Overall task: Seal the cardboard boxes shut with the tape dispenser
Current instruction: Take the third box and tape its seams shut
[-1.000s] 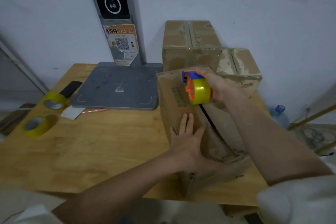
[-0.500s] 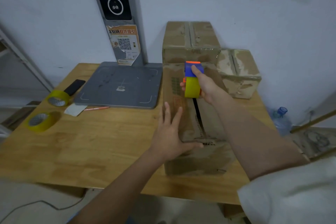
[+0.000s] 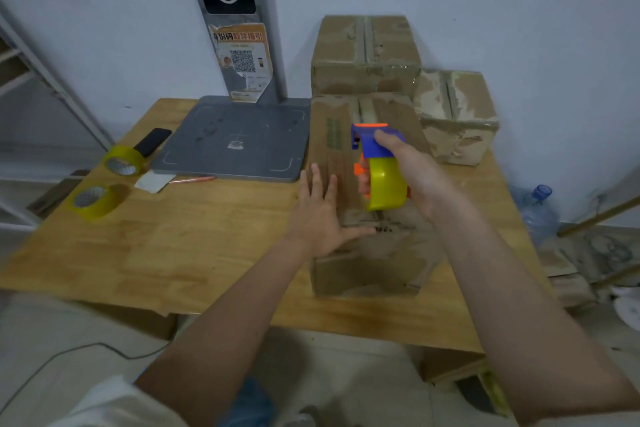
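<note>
A long brown cardboard box (image 3: 363,260) lies on the wooden table (image 3: 173,253), its top flaps closed with a seam running away from me. My left hand (image 3: 320,215) presses flat on the box's top left flap, fingers straight. My right hand (image 3: 412,173) grips a blue and orange tape dispenser (image 3: 375,163) with a yellow tape roll, held over the middle of the box's top. Whether the dispenser touches the box cannot be told.
Two more cardboard boxes (image 3: 367,55) (image 3: 457,114) stand at the back right by the wall. A grey scanner base (image 3: 235,139) with an upright post sits behind. Two yellow tape rolls (image 3: 123,159) (image 3: 95,201), a phone (image 3: 152,142) and a pen (image 3: 194,179) lie at the left.
The box has been turned square to the table. My right hand has drawn the dispenser back toward me along the top, and my left hand has shifted onto the top left flap.
</note>
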